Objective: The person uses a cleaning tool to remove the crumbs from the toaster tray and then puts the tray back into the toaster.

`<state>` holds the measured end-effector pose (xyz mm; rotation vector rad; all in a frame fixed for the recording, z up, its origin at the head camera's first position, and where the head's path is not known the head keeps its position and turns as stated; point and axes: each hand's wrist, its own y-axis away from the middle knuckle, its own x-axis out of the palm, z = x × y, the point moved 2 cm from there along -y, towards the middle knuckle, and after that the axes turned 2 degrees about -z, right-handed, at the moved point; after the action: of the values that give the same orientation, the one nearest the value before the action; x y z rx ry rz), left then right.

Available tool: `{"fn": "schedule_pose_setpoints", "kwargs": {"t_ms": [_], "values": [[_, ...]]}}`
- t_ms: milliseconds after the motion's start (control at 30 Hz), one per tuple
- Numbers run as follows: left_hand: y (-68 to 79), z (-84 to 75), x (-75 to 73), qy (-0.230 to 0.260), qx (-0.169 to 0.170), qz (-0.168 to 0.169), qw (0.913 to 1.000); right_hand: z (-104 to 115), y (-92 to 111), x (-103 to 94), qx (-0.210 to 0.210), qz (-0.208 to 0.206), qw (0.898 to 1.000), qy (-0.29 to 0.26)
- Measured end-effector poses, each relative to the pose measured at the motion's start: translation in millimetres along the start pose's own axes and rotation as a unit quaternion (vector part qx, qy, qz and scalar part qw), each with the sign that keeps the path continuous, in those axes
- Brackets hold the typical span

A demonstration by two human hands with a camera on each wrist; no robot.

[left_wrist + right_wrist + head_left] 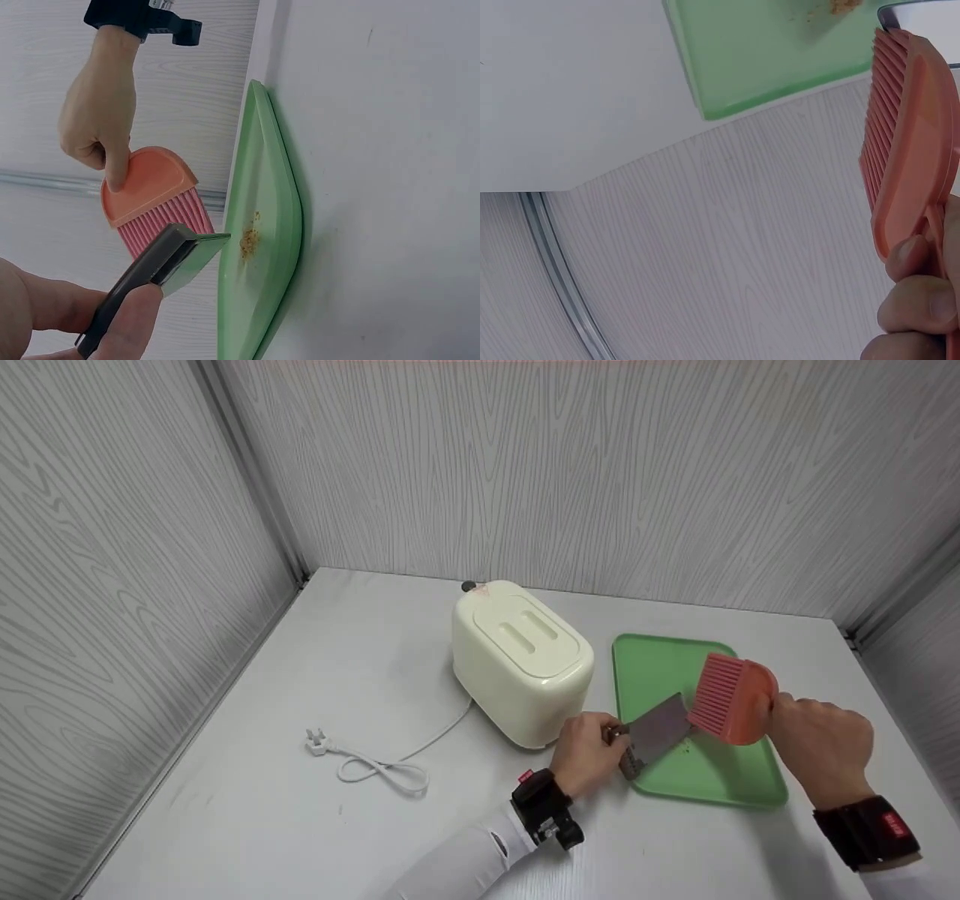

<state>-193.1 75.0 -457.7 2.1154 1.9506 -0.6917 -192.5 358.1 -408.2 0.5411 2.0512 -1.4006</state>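
Note:
My left hand pinches the end of a flat metal crumb tray between thumb and fingers. It holds this piece tilted above the near left part of a green tray. In my right hand is a small orange brush, gripped by its handle, with pink bristles towards the crumb tray. The bristle tips are right at the far end of the metal in the head view. Below, a small heap of brown crumbs lies on the green tray.
A cream toaster stands left of the green tray, its slotless-looking top having two short recesses. Its white cord runs left across the table to a plug. Patterned grey panels enclose the table at the back and sides.

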Motion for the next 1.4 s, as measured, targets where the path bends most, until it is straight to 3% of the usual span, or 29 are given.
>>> {"fn": "schedule_pose_setpoints", "kwargs": {"t_ms": [367, 700, 833, 1100, 1400], "values": [[0.2, 0.3, 0.1, -0.007, 0.003, -0.009, 0.9999, 2.3, 8.9, -15.4, 0.023, -0.018, 1.000, 0.001], [1.4, -2.1, -0.3, -0.003, 0.010, 0.000, 0.9999, 6.0, 15.6, -4.5, 0.009, -0.042, 0.999, 0.006], [1.0, -2.0, -0.4, -0.005, 0.011, 0.006, 0.9999, 3.4, 16.7, -0.3, 0.007, -0.027, 0.999, 0.016], [1.0, -1.6, -1.4, -0.010, 0.020, 0.003, 0.9998, -1.6, 15.9, 2.3, 0.023, -0.028, 0.999, 0.024], [1.0, -1.8, -0.9, -0.006, 0.001, 0.007, 1.0000, -5.1, 10.7, 3.1, 0.059, -0.058, 0.996, 0.036]]}}
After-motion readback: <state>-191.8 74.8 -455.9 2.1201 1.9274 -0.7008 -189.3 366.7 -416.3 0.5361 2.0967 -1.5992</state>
